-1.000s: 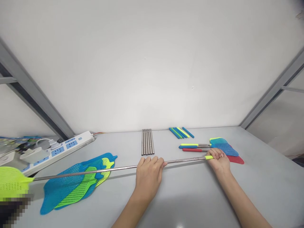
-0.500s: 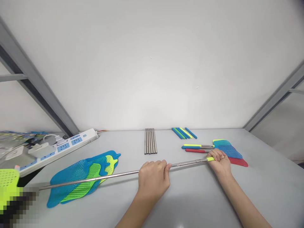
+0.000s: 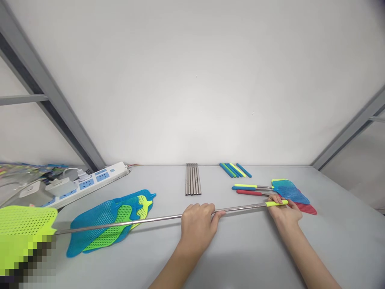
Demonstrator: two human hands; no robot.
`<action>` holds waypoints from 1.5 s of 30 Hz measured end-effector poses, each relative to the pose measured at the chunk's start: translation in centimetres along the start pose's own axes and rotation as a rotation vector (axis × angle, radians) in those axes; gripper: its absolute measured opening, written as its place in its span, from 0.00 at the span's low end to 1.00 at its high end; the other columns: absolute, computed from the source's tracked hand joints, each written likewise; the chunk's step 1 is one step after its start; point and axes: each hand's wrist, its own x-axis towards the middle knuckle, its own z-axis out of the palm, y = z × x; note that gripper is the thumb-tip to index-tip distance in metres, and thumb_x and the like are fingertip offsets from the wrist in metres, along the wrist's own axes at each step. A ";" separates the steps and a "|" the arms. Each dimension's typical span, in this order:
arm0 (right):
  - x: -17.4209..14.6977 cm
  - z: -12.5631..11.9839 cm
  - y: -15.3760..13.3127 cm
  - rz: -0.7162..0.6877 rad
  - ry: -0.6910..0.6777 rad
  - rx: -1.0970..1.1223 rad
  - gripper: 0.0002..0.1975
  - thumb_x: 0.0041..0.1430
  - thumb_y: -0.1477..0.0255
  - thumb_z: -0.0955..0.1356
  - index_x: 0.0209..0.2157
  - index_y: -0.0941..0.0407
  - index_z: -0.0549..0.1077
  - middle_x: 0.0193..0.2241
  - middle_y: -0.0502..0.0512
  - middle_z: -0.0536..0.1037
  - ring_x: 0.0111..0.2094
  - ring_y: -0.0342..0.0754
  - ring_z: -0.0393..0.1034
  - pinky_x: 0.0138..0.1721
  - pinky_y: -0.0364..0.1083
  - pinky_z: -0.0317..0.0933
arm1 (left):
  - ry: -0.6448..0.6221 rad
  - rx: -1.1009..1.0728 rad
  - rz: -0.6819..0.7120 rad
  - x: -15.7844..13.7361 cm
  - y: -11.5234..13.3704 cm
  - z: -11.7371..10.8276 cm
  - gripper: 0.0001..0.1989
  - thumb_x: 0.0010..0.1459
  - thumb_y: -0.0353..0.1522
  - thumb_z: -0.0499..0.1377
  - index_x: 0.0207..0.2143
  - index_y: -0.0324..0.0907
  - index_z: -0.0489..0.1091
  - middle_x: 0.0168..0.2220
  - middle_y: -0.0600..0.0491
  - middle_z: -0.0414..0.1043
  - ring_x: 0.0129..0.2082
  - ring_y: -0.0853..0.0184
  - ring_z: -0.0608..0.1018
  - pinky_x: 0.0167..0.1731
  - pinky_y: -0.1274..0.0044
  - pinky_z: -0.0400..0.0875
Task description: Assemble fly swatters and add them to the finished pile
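Note:
A fly swatter (image 3: 156,219) with a long extended metal rod stretches across the table. Its yellow-green perforated head (image 3: 25,222) is at the far left, partly hidden by a pixelated patch. My left hand (image 3: 198,224) is wrapped over the middle of the rod. At the rod's right end, my right hand (image 3: 285,208) holds the yellow-green grip (image 3: 276,203) between thumb and fingers. Behind the right hand lie swatters with a blue head (image 3: 290,192) and a red head (image 3: 308,208). Loose blue, green and yellow swatter heads (image 3: 99,216) lie overlapped under the rod's left half.
Several metal rods (image 3: 193,179) lie side by side near the wall. Several blue, green and yellow grips (image 3: 235,170) are to their right. A white power strip (image 3: 114,172) with plugged-in adapters stands at the left, beside grey metal frame posts (image 3: 69,108).
The long swatter has shifted right, so more of its head shows. My right hand's fingers have loosened and shifted, exposing more of the yellow-green grip. My left hand still holds the rod.

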 end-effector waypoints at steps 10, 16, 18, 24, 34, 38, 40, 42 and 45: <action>0.1 1.1 0.3 0.132 -0.138 -0.157 0.09 0.49 0.84 0.52 0.23 0.56 0.53 0.19 0.47 0.57 0.16 0.39 0.56 0.14 0.39 0.55 | 0.029 0.039 -0.026 0.2 -0.3 0.0 0.20 0.57 0.41 0.41 0.19 0.42 0.62 0.20 0.56 0.69 0.22 0.70 0.67 0.25 0.77 0.50; 0.1 0.7 0.3 0.165 -0.111 -0.094 0.11 0.47 0.85 0.50 0.22 0.56 0.51 0.17 0.46 0.55 0.14 0.37 0.52 0.15 0.39 0.54 | -0.002 0.054 -0.055 0.1 -0.3 -0.4 0.21 0.56 0.41 0.40 0.18 0.42 0.62 0.19 0.56 0.69 0.21 0.69 0.68 0.23 0.77 0.49; 0.2 0.3 0.1 0.143 -0.114 -0.079 0.10 0.46 0.85 0.51 0.21 0.56 0.50 0.16 0.44 0.52 0.12 0.37 0.49 0.14 0.38 0.52 | -0.019 0.055 -0.047 0.0 -0.2 -0.4 0.21 0.56 0.41 0.40 0.18 0.42 0.62 0.19 0.56 0.69 0.21 0.69 0.68 0.23 0.77 0.49; 0.2 -0.4 -0.2 0.119 -0.128 -0.014 0.10 0.38 0.84 0.53 0.20 0.55 0.47 0.14 0.43 0.49 0.11 0.37 0.44 0.12 0.38 0.47 | -0.095 0.048 -0.051 -0.3 0.1 -0.2 0.21 0.56 0.41 0.39 0.20 0.42 0.64 0.19 0.56 0.69 0.21 0.69 0.69 0.23 0.77 0.50; -0.5 0.2 0.3 0.237 -0.321 0.148 0.13 0.38 0.84 0.56 0.18 0.55 0.44 0.12 0.42 0.47 0.11 0.38 0.38 0.11 0.41 0.41 | -0.120 0.091 -0.111 -0.2 0.2 -0.8 0.24 0.56 0.43 0.39 0.19 0.43 0.67 0.18 0.53 0.69 0.21 0.66 0.69 0.21 0.77 0.48; -0.8 0.5 0.5 0.279 -0.417 0.143 0.15 0.44 0.85 0.56 0.16 0.55 0.43 0.11 0.41 0.45 0.11 0.38 0.37 0.12 0.41 0.41 | -0.127 0.093 -0.110 -0.2 0.2 -0.7 0.24 0.56 0.43 0.39 0.18 0.42 0.66 0.17 0.53 0.68 0.20 0.67 0.68 0.21 0.77 0.47; -1.1 0.8 0.6 0.304 -0.434 0.169 0.16 0.46 0.84 0.56 0.16 0.55 0.42 0.11 0.41 0.44 0.11 0.38 0.36 0.11 0.41 0.40 | -0.123 0.091 -0.106 -0.2 0.2 -0.7 0.25 0.56 0.42 0.39 0.17 0.42 0.66 0.16 0.53 0.68 0.20 0.67 0.68 0.20 0.77 0.47; -1.5 1.0 0.8 0.322 -0.438 0.201 0.16 0.48 0.83 0.56 0.16 0.55 0.42 0.10 0.41 0.43 0.11 0.38 0.36 0.11 0.41 0.40 | -0.110 0.091 -0.109 -0.1 0.1 -0.6 0.25 0.56 0.42 0.39 0.17 0.42 0.66 0.16 0.53 0.68 0.20 0.67 0.68 0.20 0.77 0.46; -2.2 1.6 1.2 0.339 -0.428 0.209 0.14 0.48 0.82 0.57 0.17 0.55 0.45 0.11 0.41 0.47 0.12 0.38 0.39 0.12 0.39 0.44 | -0.084 0.082 -0.112 -0.1 0.2 -0.7 0.24 0.55 0.42 0.40 0.17 0.43 0.66 0.16 0.54 0.68 0.20 0.67 0.68 0.21 0.77 0.47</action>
